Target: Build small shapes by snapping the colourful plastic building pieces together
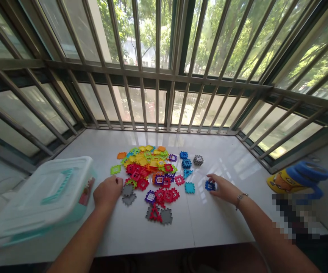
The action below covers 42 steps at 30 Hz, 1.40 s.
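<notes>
A heap of flat interlocking plastic tiles [149, 167] in red, yellow, green, blue, purple and grey lies on a white sill [215, 223]. My left hand [107, 191] rests knuckles-up with curled fingers at the heap's left edge, touching grey tiles [128, 194]. My right hand [222, 187], a bracelet on its wrist, pinches a small blue tile [210, 185] right of the heap. A light blue tile [189, 187] lies just left of it. Two built blue cubes [185, 160] and a grey cube [198, 160] stand behind.
A white and teal lidded plastic box [43, 195] with a handle sits at the left. A yellow and blue toy [297, 180] lies at the right edge. Metal window bars [158, 76] enclose the sill at back and both sides.
</notes>
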### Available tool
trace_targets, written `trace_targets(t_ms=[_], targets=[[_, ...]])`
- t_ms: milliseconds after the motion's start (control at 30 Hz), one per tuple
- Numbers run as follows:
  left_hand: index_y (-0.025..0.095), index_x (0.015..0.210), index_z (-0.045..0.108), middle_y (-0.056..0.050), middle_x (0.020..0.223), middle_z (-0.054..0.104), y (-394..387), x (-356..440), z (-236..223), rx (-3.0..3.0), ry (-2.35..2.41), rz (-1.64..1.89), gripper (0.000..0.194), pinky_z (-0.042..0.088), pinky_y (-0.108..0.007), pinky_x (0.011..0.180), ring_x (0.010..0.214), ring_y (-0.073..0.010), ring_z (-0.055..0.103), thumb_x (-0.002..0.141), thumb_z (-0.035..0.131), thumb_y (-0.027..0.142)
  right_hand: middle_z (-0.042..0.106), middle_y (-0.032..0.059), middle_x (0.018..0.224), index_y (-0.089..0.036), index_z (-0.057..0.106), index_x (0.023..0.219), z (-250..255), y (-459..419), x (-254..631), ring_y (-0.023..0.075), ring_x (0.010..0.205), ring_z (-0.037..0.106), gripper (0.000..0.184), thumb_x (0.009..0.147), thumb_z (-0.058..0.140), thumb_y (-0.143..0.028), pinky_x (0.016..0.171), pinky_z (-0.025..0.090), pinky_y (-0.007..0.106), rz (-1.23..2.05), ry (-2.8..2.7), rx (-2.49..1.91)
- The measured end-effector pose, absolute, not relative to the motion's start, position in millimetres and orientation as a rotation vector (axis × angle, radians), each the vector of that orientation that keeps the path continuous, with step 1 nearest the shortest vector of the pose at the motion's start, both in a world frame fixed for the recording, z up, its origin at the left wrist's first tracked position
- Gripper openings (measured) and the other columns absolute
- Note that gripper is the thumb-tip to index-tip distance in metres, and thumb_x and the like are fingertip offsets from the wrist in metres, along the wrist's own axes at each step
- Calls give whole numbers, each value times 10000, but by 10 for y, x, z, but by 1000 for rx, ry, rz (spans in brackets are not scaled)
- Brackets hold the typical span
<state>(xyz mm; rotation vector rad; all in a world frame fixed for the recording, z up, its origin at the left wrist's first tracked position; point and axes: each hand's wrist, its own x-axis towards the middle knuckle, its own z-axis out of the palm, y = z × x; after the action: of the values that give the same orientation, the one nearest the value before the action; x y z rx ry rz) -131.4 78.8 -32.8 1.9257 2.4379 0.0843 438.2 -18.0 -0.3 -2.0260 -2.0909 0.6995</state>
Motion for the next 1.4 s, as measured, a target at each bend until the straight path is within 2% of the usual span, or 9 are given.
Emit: trace_targets(t_ms=[133,267,400,567,867,1100,1400], targets=[[198,1043,795,-173,1086,819,800,-1324,-348,1907,2435,107,574,431,-356,673,923,-319,763,1089,278,443,730,113,1373,-308,554,1473,33,-142,4406,340,1276,718,715,809,816,-345,1133,566,487,652,-2121,-2034],[206,1049,798,-169,1093,821,809,-1325,-356,1892,2443,103,567,444,-356,692,928,-312,764,1091,287,447,727,114,1348,-292,508,1496,249,108,4444,330,1278,707,692,868,787,-377,1117,570,472,467,-2144,-1914],[209,1040,792,-160,1099,821,808,-1321,-346,1884,2449,91,559,435,-355,679,933,-311,765,1091,290,451,714,118,1377,-266,488,1498,594,652,4262,321,1300,685,673,903,795,-336,1164,536,468,292,-2211,-1804],[206,1060,796,-162,1108,819,797,-1308,-322,1888,2443,91,548,447,-350,699,946,-308,765,1091,301,438,710,126,1427,-259,477,1539,795,1463,3829,341,1346,647,706,926,823,-312,1124,552,473,315,-2372,-1823],[209,1047,794,-152,1094,815,799,-1297,-323,1884,2467,111,508,446,-338,712,956,-296,764,1091,325,400,741,139,1400,-251,482,1563,493,2260,3584,355,1294,687,813,855,882,-240,1038,575,427,401,-2487,-1904],[206,1052,802,-153,1078,812,792,-1304,-325,1880,2456,128,496,447,-342,725,943,-295,758,1091,350,405,744,116,1424,-264,438,1599,389,2338,3673,316,1238,728,858,856,868,-271,1032,569,388,470,-2525,-1898],[208,1043,794,-144,1072,811,794,-1309,-315,1876,2450,127,493,424,-341,698,937,-290,756,1094,346,408,750,122,1412,-257,459,1588,304,2353,3672,315,1190,747,870,833,890,-275,991,581,388,511,-2517,-1901]])
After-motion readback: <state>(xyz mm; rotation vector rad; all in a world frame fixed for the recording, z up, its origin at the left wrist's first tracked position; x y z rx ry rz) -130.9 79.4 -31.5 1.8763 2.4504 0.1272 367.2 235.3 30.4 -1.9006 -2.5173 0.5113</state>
